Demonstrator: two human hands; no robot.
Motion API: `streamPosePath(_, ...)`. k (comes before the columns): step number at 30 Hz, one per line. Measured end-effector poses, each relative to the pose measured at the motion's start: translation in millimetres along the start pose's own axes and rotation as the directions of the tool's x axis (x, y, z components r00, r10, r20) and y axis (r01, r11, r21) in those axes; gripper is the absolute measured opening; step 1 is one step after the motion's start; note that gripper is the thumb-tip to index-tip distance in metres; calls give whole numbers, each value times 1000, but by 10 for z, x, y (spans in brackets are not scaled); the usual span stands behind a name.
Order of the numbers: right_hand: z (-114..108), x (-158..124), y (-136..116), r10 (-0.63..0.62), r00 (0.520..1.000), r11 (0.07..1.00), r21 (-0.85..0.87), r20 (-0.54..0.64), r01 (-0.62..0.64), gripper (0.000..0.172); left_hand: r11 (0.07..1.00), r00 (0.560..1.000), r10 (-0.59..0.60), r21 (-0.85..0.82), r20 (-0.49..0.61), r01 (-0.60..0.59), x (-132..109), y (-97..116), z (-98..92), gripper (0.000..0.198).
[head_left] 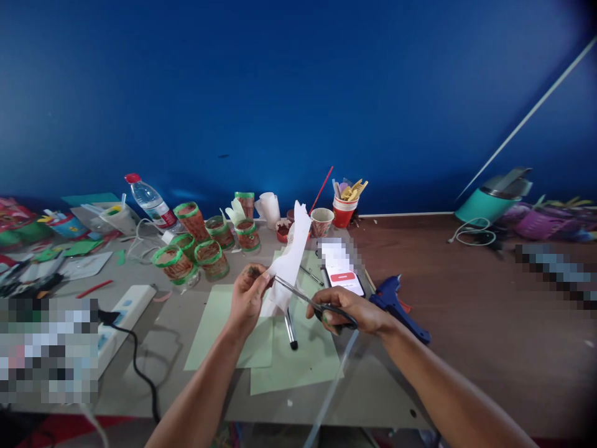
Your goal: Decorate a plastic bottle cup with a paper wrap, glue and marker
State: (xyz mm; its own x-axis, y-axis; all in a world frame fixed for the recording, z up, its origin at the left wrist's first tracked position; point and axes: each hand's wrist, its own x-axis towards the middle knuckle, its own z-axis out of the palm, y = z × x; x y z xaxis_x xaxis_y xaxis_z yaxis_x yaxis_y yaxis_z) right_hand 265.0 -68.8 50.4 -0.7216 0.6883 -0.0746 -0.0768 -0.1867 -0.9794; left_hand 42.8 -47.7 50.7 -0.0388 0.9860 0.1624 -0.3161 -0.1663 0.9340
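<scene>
Between my hands, a piece of white paper (pixel 291 261) stands up with a ragged outline. My left hand (pixel 252 292) pinches its lower left edge; dark smudges mark the fingers. In my right hand (pixel 345 308) is a pair of scissors (pixel 296 291), its blades pointing left and reaching the paper close to my left fingertips. How far the blades are parted I cannot tell. Below the paper lie light green sheets (pixel 298 376) and a silver pen-like stick with a black tip (pixel 291 333).
Behind stand several brown cups with green rims (pixel 212 258), a water bottle (pixel 152 202) and a red cup of utensils (pixel 345 211). A phone (pixel 338 261) and a blue glue gun (pixel 401 308) lie to the right. A power strip (pixel 128 314) with a black cord sits left.
</scene>
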Motion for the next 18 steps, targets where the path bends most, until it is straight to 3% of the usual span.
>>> streamPosePath(7, 4, -9, -21, -8, 1000, 1000, 2, -16, 8, 58, 999, 998, -48, 10, -44, 49, -6, 51, 54, 23)
streamPosePath(13, -40, -4, -13, -15, 1000, 1000, -19, -2, 15, 56, 986, 981, -119, -135, -155, 98, 62, 100, -45, 27)
streamPosePath(18, -5, -1, -11, -60, 997, 997, -59, -43, 58, 61, 987, 989, -126, -113, -75, 118, 32, 98, -25, 25)
